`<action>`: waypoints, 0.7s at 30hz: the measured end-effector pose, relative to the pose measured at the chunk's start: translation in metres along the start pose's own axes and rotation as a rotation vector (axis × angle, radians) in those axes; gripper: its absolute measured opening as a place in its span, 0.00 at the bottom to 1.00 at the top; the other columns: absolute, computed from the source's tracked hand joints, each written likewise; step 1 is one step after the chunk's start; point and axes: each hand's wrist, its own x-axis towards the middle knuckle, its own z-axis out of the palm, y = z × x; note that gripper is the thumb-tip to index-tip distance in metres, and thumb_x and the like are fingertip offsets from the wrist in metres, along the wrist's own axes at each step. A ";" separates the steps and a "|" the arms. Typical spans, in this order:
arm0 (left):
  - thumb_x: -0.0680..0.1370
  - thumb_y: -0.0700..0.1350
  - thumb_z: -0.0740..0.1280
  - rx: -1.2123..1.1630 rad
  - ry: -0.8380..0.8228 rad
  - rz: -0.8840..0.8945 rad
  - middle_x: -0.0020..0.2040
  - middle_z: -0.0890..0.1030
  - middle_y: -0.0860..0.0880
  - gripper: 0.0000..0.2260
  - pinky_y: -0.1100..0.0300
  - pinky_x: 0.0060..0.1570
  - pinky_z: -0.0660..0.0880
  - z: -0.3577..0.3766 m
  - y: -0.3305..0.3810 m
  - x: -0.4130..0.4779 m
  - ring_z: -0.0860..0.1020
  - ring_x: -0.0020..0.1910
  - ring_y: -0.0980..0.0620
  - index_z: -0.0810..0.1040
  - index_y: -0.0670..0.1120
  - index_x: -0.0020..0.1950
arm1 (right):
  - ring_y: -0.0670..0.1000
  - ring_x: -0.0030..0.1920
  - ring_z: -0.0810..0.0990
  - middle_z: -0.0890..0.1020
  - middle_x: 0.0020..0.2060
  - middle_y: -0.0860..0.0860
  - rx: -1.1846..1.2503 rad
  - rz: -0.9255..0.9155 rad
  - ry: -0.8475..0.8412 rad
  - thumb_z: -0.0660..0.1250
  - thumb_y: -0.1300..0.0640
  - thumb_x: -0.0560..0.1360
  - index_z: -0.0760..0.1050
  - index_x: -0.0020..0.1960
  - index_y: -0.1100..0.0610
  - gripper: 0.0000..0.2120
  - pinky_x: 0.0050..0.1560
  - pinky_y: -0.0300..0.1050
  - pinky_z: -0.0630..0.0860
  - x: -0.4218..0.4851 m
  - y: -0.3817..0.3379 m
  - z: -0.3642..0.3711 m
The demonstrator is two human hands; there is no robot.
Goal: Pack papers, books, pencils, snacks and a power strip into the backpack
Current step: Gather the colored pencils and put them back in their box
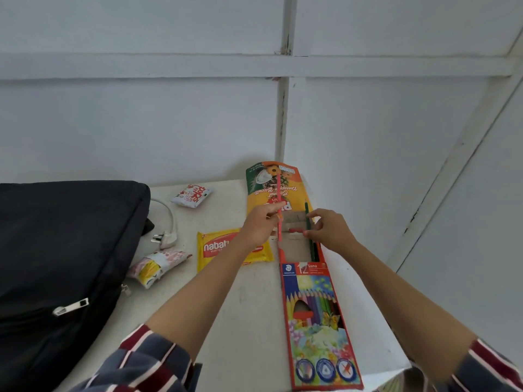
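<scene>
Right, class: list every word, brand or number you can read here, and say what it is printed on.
"nabat", cut off by the left forearm: yellow wafer pack
"12" and "Luna": pencil box
"Coconut" and "Pineapple Biscuit", upside down: biscuit pack
Too blurred to read: red lettering on the white sachet, print on the pink packet, small print on the pencil box.

White table (252, 306) against a pale panelled wall (141, 123) with white battens (141, 66)

Black backpack (56, 250); yellow wafer packet (223, 247); red pencil box (318, 321); pink pencil (278, 188); green pencil (306, 210); navy-maroon-white striped sleeve (147, 360).
</scene>
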 end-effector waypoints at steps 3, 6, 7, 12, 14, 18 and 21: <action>0.81 0.36 0.57 0.025 0.008 0.011 0.66 0.74 0.45 0.18 0.70 0.38 0.74 0.007 -0.001 -0.002 0.74 0.48 0.56 0.69 0.46 0.70 | 0.49 0.51 0.73 0.77 0.57 0.55 -0.174 -0.121 -0.052 0.71 0.54 0.72 0.76 0.61 0.56 0.18 0.45 0.38 0.70 -0.005 0.008 -0.003; 0.81 0.36 0.57 0.063 0.014 0.029 0.69 0.71 0.47 0.18 0.70 0.38 0.72 0.011 -0.004 -0.003 0.74 0.57 0.53 0.69 0.46 0.70 | 0.53 0.68 0.65 0.65 0.71 0.53 -0.272 -0.231 -0.226 0.69 0.46 0.72 0.68 0.70 0.51 0.28 0.65 0.50 0.65 -0.009 0.016 -0.008; 0.81 0.37 0.57 0.073 0.015 0.036 0.70 0.70 0.47 0.18 0.70 0.40 0.72 0.012 -0.005 -0.003 0.73 0.61 0.51 0.69 0.46 0.70 | 0.54 0.71 0.61 0.60 0.74 0.52 -0.310 -0.248 -0.292 0.68 0.44 0.72 0.64 0.72 0.51 0.32 0.69 0.53 0.62 -0.010 0.017 -0.009; 0.81 0.37 0.57 0.095 0.026 0.037 0.71 0.69 0.47 0.18 0.62 0.54 0.74 0.017 -0.007 -0.006 0.70 0.67 0.49 0.68 0.44 0.71 | 0.53 0.74 0.56 0.57 0.75 0.50 -0.434 -0.303 -0.351 0.70 0.35 0.65 0.59 0.74 0.52 0.44 0.72 0.52 0.52 -0.015 0.027 -0.011; 0.81 0.37 0.58 0.095 0.031 0.025 0.71 0.69 0.47 0.18 0.54 0.62 0.72 0.019 -0.008 -0.006 0.69 0.68 0.49 0.68 0.44 0.71 | 0.51 0.71 0.61 0.63 0.73 0.49 -0.401 -0.345 -0.306 0.72 0.36 0.63 0.66 0.71 0.52 0.41 0.69 0.49 0.56 -0.017 0.028 -0.012; 0.80 0.37 0.59 0.107 0.032 0.020 0.64 0.74 0.48 0.18 0.61 0.46 0.76 0.022 -0.007 -0.005 0.74 0.48 0.56 0.69 0.45 0.70 | 0.49 0.61 0.72 0.75 0.62 0.49 -0.289 -0.441 -0.230 0.75 0.43 0.65 0.80 0.57 0.53 0.24 0.62 0.48 0.68 -0.022 0.029 -0.013; 0.80 0.37 0.59 0.137 0.037 0.025 0.57 0.76 0.48 0.18 0.64 0.39 0.74 0.025 -0.005 -0.004 0.75 0.47 0.53 0.70 0.45 0.70 | 0.48 0.63 0.70 0.73 0.65 0.49 -0.260 -0.456 -0.249 0.74 0.44 0.66 0.77 0.60 0.53 0.25 0.63 0.47 0.68 -0.024 0.029 -0.013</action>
